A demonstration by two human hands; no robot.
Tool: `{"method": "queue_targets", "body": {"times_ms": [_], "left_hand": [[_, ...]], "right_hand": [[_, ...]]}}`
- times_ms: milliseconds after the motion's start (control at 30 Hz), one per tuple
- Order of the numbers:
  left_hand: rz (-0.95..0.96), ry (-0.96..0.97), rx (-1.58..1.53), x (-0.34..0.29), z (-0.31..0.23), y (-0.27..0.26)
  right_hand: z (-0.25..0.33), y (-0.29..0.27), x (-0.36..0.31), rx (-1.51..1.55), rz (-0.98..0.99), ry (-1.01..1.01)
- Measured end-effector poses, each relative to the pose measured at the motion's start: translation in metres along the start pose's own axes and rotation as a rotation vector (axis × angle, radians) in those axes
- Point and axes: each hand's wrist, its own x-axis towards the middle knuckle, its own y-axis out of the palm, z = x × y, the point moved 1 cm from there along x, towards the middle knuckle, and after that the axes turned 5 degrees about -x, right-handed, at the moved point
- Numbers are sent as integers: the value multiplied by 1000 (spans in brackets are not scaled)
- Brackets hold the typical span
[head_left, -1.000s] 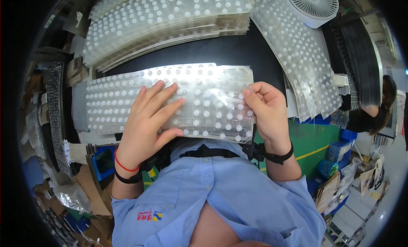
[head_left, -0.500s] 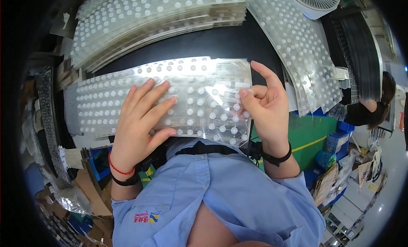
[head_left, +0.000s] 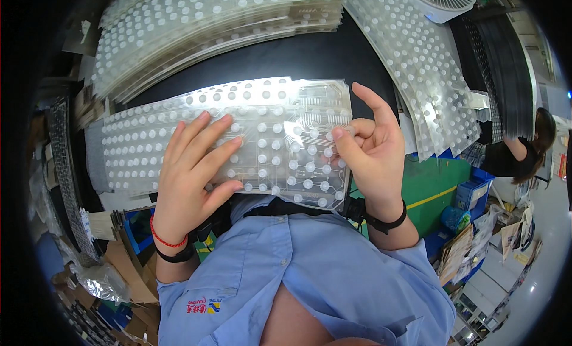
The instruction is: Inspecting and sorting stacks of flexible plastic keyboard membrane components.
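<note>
Blue plastic bin (head_left: 474, 195) at right, contents unclear. Clear, white-dotted rectangular plastic sheet (head_left: 262, 145) lies under your spread left hand (head_left: 192, 167); your right hand (head_left: 376, 152), index raised, pinches its right edge.

Strong glare whitens the upper part of the clear dotted sheet (head_left: 279, 145) before me. Toward my view's rim, lines bend and corners go black.

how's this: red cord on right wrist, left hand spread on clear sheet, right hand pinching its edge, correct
No, the head view shows the red cord on the left wrist; left hand, right hand and sheet are as you say.
</note>
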Motion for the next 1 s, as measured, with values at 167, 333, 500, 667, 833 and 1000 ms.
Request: {"method": "queue_targets", "body": {"times_ms": [167,333,500,667,833,1000], "left_hand": [[-16,-6,4,-1,1,0],[-17,-3,17,-1,0,0],[-23,-7,31,0,0,2],[-23,-13,37,0,-1,2],[-37,-11,35,-1,-1,2],[-38,-13,34,0,-1,2]], "right_hand": [[1,-9,-1,-40,-63,-68],[-14,-26,10,-406,-79,-255],[2,-17,12,-897,-10,-374],[3,-19,15,-991,-18,-454],[-3,-17,14,-833,-27,-476],[-7,-13,21,-321,-82,-191]]}}
